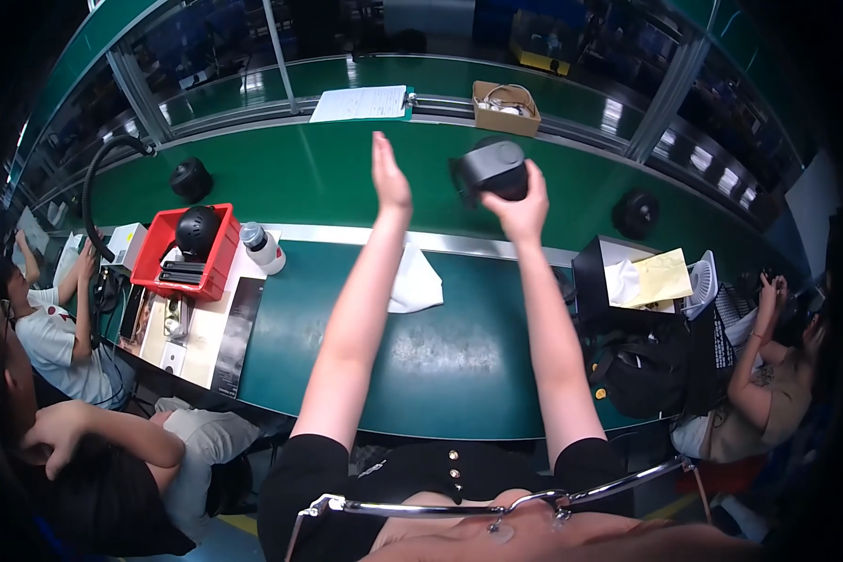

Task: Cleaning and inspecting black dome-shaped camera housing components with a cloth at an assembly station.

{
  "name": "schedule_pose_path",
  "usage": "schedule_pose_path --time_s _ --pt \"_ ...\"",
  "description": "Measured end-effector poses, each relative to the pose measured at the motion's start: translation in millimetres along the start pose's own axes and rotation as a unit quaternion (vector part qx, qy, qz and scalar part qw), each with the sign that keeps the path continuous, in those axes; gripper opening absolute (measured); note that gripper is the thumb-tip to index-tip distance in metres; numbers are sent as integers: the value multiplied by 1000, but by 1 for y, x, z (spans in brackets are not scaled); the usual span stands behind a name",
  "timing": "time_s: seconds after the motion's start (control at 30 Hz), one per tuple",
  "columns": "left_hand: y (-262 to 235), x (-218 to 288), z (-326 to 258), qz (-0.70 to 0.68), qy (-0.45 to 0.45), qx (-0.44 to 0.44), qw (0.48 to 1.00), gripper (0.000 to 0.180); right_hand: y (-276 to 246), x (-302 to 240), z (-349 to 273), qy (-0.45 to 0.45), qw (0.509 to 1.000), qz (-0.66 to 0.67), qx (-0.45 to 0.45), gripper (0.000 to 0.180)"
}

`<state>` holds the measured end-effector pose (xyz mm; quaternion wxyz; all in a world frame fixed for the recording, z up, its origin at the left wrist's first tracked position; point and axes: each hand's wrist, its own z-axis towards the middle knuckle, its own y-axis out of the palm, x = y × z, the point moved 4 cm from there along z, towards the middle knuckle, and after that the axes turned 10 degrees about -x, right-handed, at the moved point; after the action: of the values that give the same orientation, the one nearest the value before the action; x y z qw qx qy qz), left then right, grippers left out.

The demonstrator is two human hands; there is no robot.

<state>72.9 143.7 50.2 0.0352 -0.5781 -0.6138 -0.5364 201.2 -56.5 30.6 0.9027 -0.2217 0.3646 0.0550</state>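
Observation:
My right hand (525, 208) is closed round a black and grey rounded device (495, 165), held over the green conveyor belt (290, 169). Its exact kind does not show. To the left of it, my left hand (391, 183) is stretched out over the belt, fingers straight and together, palm turned toward the device. Nothing is in that hand, and a gap separates it from the device. A white cloth (416, 281) lies on the green worktable (440, 361) beside my left forearm.
On the belt stand two black round units, one at left (190, 180) and one at right (636, 214). A red bin (225, 251), bottle (262, 248), black box (592, 281) and backpack (639, 373) flank the table. Beyond the belt are a clipboard (361, 104) and cardboard box (506, 116). People sit on both sides.

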Motion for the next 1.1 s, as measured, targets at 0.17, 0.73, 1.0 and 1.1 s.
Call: schedule_pose_path --time_s 0.17,0.73,1.0,1.1 --pt "-79 -14 -9 270 529 12 805 31 -18 13 26 4 983 -161 -83 76" --pt "-120 -97 -9 366 504 26 782 22 -42 61 69 -97 974 -203 -23 44" --pt "-116 -99 -10 375 502 27 779 20 -154 195 85 435 851 -287 62 115" --pt "-112 -100 -9 371 499 27 783 18 -163 220 87 432 862 -264 27 117"
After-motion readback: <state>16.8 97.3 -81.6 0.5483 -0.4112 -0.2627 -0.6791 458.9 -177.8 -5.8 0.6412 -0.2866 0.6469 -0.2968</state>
